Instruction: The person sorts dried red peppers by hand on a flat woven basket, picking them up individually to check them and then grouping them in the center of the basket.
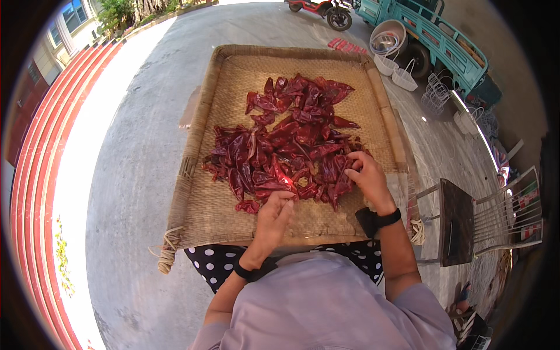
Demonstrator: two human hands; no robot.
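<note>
Dried red chili peppers [284, 135] lie in a loose heap on a woven winnowing tray [236, 225] in front of me. My left hand [273, 218] is at the near edge of the heap, thumb and fingertips pinched at the lower end of a bright red pepper [280, 170]. On the heap's right side, my right hand [369, 177] has its thumb and forefinger closed on a dark, wrinkled pepper [343, 177]. The fingertips partly hide what each hand grips. One small pepper [247, 206] lies left of my left hand.
A wooden chair [457, 223] stands at the right. Beyond it are wire baskets [436, 94], white baskets [404, 80], a large basin [400, 30] and a turquoise cargo tricycle [455, 48]. Red-edged steps [48, 144] run along the left, past the concrete ground [131, 175].
</note>
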